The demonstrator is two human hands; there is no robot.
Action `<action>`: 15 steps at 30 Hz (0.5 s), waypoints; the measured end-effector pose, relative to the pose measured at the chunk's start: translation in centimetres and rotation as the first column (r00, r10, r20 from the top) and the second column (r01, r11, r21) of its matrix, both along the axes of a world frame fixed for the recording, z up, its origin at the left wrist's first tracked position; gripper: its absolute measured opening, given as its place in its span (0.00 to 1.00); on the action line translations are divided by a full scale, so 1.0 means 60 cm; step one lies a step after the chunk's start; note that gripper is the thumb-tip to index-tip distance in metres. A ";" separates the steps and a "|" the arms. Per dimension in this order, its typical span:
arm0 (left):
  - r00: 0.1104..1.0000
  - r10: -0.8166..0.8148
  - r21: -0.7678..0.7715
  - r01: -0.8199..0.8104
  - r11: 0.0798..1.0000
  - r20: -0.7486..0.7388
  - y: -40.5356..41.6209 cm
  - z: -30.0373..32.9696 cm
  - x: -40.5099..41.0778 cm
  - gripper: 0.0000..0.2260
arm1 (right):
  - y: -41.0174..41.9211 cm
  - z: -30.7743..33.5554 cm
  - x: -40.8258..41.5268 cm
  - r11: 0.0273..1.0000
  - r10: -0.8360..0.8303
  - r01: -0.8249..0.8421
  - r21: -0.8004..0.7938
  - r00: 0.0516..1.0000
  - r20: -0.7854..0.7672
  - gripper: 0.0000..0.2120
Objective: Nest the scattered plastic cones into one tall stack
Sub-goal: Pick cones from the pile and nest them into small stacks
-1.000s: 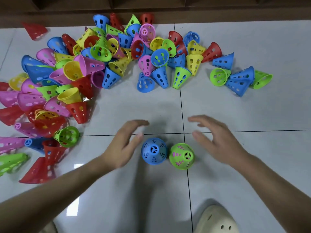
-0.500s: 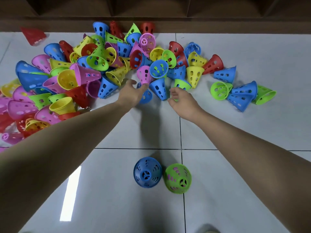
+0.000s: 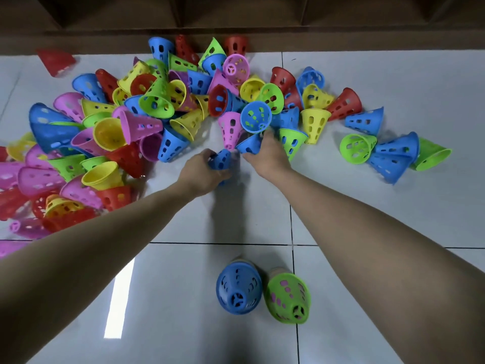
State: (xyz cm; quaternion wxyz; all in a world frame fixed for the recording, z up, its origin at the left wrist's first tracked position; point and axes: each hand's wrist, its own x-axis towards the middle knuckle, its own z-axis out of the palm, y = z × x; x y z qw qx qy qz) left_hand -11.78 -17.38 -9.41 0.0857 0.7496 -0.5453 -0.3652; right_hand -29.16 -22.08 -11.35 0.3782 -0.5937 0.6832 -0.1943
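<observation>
Each hand grips one blue cone: left hand (image 3: 202, 174), right hand (image 3: 267, 153), fingers curled around them. Two upright stacks stand near: blue stack (image 3: 238, 291), green stack (image 3: 288, 298).

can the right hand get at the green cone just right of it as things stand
Probably not yet: the right hand already grips a blue cone. The green cone itself lies beside it at the pile's edge, uncovered.

the left hand (image 3: 203, 174) grips a blue cone (image 3: 221, 160) at the near edge of the cone pile (image 3: 147, 109); the right hand (image 3: 267, 153) grips another blue cone (image 3: 249, 146). a blue stack (image 3: 238, 290) and green stack (image 3: 287, 298) stand side by side on the floor (image 3: 393, 232).
</observation>
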 end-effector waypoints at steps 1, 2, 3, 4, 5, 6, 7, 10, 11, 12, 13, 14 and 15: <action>1.000 -0.003 -0.024 0.003 1.000 -0.008 0.006 0.002 0.006 0.22 | 0.000 -0.003 -0.004 1.000 -0.007 0.007 0.005 1.000 0.005 0.28; 0.999 0.008 -0.045 -0.009 0.999 -0.035 0.013 0.004 0.010 0.20 | 0.001 -0.005 -0.008 1.000 -0.017 0.017 0.003 1.000 0.024 0.27; 0.996 0.029 -0.056 -0.033 0.998 -0.084 0.020 0.007 0.014 0.18 | 0.004 -0.004 -0.014 1.000 -0.021 0.021 -0.002 0.999 0.050 0.25; 0.987 0.054 -0.063 -0.064 0.996 -0.149 0.027 0.009 0.017 0.17 | 0.008 -0.001 -0.020 1.000 -0.016 0.017 -0.008 0.997 0.080 0.24; 0.974 0.077 -0.070 -0.094 0.993 -0.211 0.035 0.011 0.020 0.16 | 0.013 0.005 -0.025 1.000 -0.009 0.010 -0.008 0.993 0.114 0.21; 0.961 0.092 -0.076 -0.115 0.990 -0.260 0.043 0.014 0.022 0.16 | 0.022 0.011 -0.031 1.000 -0.005 0.005 -0.001 0.988 0.153 0.19; 0.950 0.096 -0.085 -0.127 0.988 -0.298 0.053 0.018 0.024 0.16 | 0.032 0.020 -0.037 1.000 -0.003 0.003 0.002 0.981 0.192 0.18; 0.906 0.090 -0.146 -0.164 0.976 -0.415 0.087 0.041 0.025 0.17 | 0.072 0.047 -0.055 0.999 -0.035 0.036 0.005 0.951 0.307 0.15; 0.890 0.084 -0.169 -0.177 0.970 -0.447 0.102 0.054 0.024 0.17 | 0.087 0.057 -0.061 0.998 -0.060 0.059 0.013 0.937 0.345 0.14; 0.874 0.080 -0.190 -0.192 0.963 -0.480 0.117 0.068 0.022 0.16 | 0.105 0.068 -0.066 0.996 -0.085 0.083 0.021 0.917 0.389 0.13; 0.858 0.075 -0.208 -0.207 0.956 -0.509 0.133 0.080 0.021 0.15 | 0.123 0.081 -0.072 0.994 -0.110 0.107 0.032 0.893 0.436 0.12; 0.840 0.068 -0.225 -0.221 0.949 -0.538 0.150 0.093 0.019 0.14 | 0.142 0.095 -0.079 0.991 -0.134 0.129 0.045 0.862 0.489 0.11; 0.828 0.061 -0.237 -0.229 0.944 -0.558 0.169 0.106 0.018 0.14 | 0.161 0.110 -0.086 0.988 -0.155 0.146 0.060 0.829 0.538 0.10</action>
